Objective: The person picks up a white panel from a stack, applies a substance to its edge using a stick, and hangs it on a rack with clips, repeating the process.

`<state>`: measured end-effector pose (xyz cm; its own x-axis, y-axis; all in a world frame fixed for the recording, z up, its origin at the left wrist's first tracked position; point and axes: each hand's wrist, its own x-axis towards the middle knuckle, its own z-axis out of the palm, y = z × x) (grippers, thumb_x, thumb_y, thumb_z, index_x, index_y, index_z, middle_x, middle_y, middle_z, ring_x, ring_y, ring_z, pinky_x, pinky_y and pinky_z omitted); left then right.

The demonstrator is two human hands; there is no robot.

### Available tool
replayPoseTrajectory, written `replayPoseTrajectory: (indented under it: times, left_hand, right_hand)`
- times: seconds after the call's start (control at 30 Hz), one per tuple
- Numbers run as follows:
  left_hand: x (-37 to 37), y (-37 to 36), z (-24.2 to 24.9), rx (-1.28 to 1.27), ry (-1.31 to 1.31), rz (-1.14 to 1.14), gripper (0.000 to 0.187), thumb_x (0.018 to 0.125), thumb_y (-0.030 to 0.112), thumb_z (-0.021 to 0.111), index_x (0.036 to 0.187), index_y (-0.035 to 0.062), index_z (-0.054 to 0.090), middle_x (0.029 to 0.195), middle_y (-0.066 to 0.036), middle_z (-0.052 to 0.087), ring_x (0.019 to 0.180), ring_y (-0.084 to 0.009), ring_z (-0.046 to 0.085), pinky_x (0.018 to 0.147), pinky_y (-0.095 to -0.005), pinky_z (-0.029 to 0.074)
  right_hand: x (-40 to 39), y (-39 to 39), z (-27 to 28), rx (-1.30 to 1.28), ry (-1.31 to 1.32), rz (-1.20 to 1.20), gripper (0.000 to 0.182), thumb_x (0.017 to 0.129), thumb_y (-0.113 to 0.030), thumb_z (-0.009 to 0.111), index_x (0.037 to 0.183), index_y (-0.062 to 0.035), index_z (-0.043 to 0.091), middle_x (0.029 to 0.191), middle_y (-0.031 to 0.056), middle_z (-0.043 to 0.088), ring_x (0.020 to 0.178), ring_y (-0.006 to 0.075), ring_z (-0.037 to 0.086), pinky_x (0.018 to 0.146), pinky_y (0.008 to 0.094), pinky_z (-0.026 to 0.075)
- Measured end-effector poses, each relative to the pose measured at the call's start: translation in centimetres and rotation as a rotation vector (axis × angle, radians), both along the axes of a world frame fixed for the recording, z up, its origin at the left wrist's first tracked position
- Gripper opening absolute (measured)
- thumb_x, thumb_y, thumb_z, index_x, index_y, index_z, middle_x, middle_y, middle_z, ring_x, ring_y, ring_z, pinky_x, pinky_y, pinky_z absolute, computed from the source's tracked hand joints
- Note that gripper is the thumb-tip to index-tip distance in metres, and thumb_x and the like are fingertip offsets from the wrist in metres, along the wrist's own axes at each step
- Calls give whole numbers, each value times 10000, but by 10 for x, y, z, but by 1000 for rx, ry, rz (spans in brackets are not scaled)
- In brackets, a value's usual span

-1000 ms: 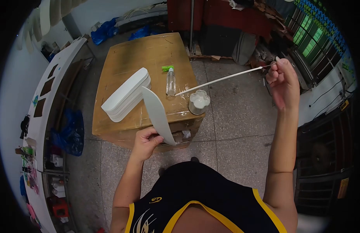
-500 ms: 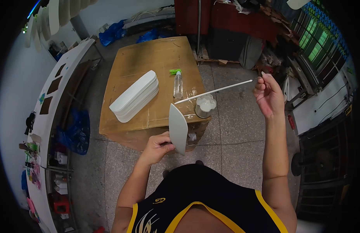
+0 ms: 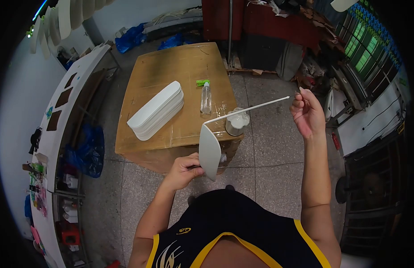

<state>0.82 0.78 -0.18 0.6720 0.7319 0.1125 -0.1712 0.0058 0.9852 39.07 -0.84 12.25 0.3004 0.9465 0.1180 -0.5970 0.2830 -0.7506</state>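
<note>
**Now the strip peels away from the white piece**

Now your right hand (image 3: pixel 306 115) is closed in a pinch on the far end of the thin white strip (image 3: pixel 247 110), and it sits lower and nearer to you than a second ago. The strip no longer hangs free over the table; its near end meets the top corner of the white piece (image 3: pixel 210 151), so it looks to me as if you are pulling an edge strip off that piece. Your left hand (image 3: pixel 184 168) grips the white piece by its lower left edge and has turned it upright, more face-on to you.

The piece is flat, pale grey-white, long and rounded at the ends, slightly bent. It is in front of the near edge of the wooden table (image 3: pixel 144 85). Behind it on the table stand a small jar (image 3: pixel 236 122) and a clear bottle (image 3: pixel 206 98). A stack of similar white pieces (image 3: pixel 156 110) lies further left.
</note>
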Motion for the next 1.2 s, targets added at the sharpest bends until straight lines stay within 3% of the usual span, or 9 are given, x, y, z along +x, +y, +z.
replayPoseTrajectory:
  times: [0.13, 0.87, 1.2]
  left_hand:
    - [1, 1, -3, 55, 17, 5, 161, 806, -33, 687, 964, -5, 693, 932, -65, 667, 905, -175, 580, 806, -289, 475]
    - [4, -1, -2, -2, 37, -3, 153, 797, -49, 681, 947, -17, 685, 942, -82, 662, 917, -191, 594, 830, -300, 469]
    - [5, -2, -3, -71, -7, -25, 199, 802, -72, 663, 998, -37, 674, 1112, -106, 633, 1005, -172, 583, 861, -280, 466]
  right_hand:
    - [0, -1, -2, -15, 12, -2, 67, 925, -97, 564, 865, -69, 571, 768, 20, 633, 620, 53, 565, 559, 201, 425]
    - [-2, -9, -14, -42, 76, 25, 57, 919, -85, 568, 864, -71, 570, 765, 31, 630, 607, 57, 555, 550, 204, 413]
    - [-15, -19, -27, -47, 109, 68, 71, 920, -88, 562, 850, -79, 550, 787, 39, 621, 616, 54, 531, 553, 204, 392]
